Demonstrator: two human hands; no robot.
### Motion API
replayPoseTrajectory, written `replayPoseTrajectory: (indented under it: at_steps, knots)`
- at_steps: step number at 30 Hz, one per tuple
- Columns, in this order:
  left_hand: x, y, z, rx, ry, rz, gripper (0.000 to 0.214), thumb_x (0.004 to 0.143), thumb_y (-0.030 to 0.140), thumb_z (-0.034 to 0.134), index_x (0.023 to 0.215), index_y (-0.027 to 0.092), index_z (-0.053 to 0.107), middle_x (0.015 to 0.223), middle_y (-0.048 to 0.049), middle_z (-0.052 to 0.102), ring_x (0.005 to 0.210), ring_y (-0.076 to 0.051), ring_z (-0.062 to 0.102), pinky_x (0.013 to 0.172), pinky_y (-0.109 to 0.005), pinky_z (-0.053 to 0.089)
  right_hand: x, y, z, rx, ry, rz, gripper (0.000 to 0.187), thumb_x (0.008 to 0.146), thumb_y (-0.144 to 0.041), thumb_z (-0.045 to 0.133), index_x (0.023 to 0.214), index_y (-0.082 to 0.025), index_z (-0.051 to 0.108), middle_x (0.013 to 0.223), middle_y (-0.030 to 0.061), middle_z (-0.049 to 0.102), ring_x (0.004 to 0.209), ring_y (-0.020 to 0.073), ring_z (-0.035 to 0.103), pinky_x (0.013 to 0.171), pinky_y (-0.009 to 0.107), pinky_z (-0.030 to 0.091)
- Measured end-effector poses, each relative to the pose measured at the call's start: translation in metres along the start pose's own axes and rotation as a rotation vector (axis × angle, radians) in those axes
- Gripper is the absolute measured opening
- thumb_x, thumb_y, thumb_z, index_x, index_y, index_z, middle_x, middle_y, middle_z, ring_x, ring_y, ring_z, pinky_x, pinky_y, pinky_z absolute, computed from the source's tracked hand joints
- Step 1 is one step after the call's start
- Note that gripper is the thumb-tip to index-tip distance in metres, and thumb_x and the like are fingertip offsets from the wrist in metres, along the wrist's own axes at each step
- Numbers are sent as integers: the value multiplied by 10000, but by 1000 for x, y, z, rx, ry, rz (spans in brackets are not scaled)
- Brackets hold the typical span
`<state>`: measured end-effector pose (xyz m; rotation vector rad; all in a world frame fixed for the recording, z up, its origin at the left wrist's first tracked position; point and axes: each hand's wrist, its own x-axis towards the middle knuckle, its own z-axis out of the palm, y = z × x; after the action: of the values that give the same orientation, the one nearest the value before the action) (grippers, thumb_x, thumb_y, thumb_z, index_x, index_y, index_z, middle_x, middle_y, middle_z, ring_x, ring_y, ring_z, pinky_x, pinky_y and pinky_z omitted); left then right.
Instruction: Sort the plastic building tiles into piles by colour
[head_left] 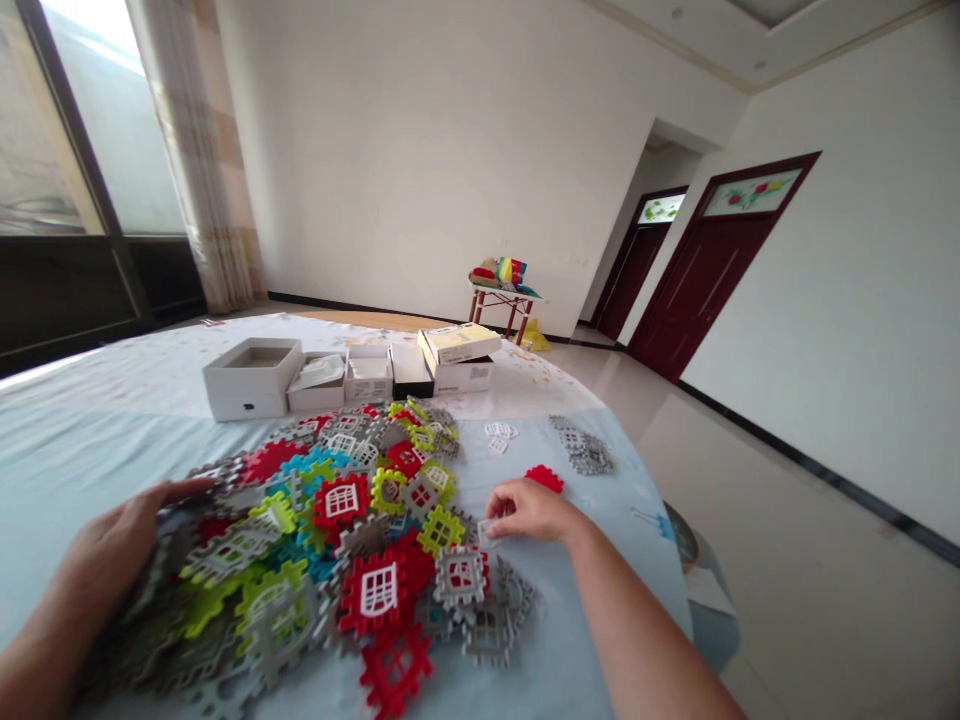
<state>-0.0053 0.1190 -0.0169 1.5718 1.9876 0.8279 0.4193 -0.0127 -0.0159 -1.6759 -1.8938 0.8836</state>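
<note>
A heap of interlocking toothed plastic tiles [337,530] in red, grey, lime and blue lies on the pale blue table [90,430]. My left hand [112,550] rests flat on the heap's left edge, fingers stretched over grey tiles. My right hand [529,510] is at the heap's right side, fingers curled in a pinch on a small white window insert [486,530]. A single red tile [544,478] lies just beyond that hand.
Open white boxes [251,378] and a stacked box [459,358] stand at the table's far side. A small pile of grey tiles [585,450] and loose white inserts [499,432] lie to the right. The table's right edge drops to a tiled floor.
</note>
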Motion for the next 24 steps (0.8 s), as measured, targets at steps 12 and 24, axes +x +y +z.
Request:
replayPoseTrajectory:
  at_steps: [12, 24]
  knots:
    - [-15, 8, -2, -111, -21, 72, 539, 766, 406, 251, 982, 127, 659, 955, -87, 653, 925, -244, 570, 896, -379, 399, 30, 15, -13, 321, 478, 73, 216, 659, -349, 622, 728, -146, 598, 607, -8, 592, 483, 87, 500, 459, 195, 404]
    - [-9, 1, 2, -153, -53, 64, 549, 749, 392, 247, 1028, 110, 626, 994, -94, 648, 1002, -260, 547, 927, -387, 378, 37, 1, 11, 262, 558, 5, 313, 718, -377, 567, 940, -159, 595, 836, 62, 648, 742, 168, 600, 628, 280, 492]
